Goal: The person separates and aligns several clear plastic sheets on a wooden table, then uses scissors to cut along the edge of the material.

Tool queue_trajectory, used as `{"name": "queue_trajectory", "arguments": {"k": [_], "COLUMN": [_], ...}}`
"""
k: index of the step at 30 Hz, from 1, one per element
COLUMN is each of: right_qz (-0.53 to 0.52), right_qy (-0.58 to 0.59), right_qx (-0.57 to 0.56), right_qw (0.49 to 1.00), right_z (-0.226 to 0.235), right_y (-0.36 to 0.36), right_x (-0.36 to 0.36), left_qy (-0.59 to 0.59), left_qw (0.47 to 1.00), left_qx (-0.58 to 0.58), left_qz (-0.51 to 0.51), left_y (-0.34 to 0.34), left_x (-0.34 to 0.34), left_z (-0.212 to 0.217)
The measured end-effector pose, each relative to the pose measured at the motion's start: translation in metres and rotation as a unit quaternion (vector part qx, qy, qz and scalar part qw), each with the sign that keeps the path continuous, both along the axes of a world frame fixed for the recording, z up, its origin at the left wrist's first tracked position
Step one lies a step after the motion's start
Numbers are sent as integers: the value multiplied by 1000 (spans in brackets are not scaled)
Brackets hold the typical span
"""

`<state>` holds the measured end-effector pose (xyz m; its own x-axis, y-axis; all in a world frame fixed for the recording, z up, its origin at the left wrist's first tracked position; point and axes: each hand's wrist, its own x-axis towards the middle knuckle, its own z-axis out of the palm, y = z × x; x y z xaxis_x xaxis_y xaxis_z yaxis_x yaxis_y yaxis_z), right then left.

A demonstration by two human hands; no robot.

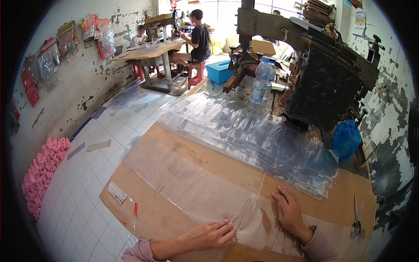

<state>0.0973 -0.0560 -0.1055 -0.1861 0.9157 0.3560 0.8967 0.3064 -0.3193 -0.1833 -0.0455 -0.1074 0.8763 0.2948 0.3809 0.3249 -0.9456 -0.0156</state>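
A long strip of clear plastic sheet (187,185) lies across the brown board tabletop (161,218) in front of me. My left hand (209,234) is low over the strip's near edge, its fingers curled together in a pinch on the plastic sheet. Flat on the same strip, farther right, rests my right hand (289,212) with its fingers stretched out and holding nothing. Creases and see-through patches show in the plastic between the two hands. Just beyond the strip is a wide stack of clear plastic sheets (244,135).
Scissors (356,225) lie at the right. A small red-handled tool (136,209) and a white packet (117,192) lie at the left. Beyond stand water bottles (260,83), a dark machine (325,85) and a blue bag (346,139). People sit at a far table (150,51).
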Motion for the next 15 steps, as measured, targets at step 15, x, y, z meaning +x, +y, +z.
{"name": "queue_trajectory", "arguments": {"k": [15], "right_qz": [2], "right_qy": [1], "right_qx": [-2], "right_qw": [1000], "right_z": [1], "right_y": [-1], "right_x": [0], "left_qy": [-19], "left_qw": [995], "left_qx": [-102], "left_qz": [-11], "left_y": [-1], "left_x": [6], "left_z": [9]}}
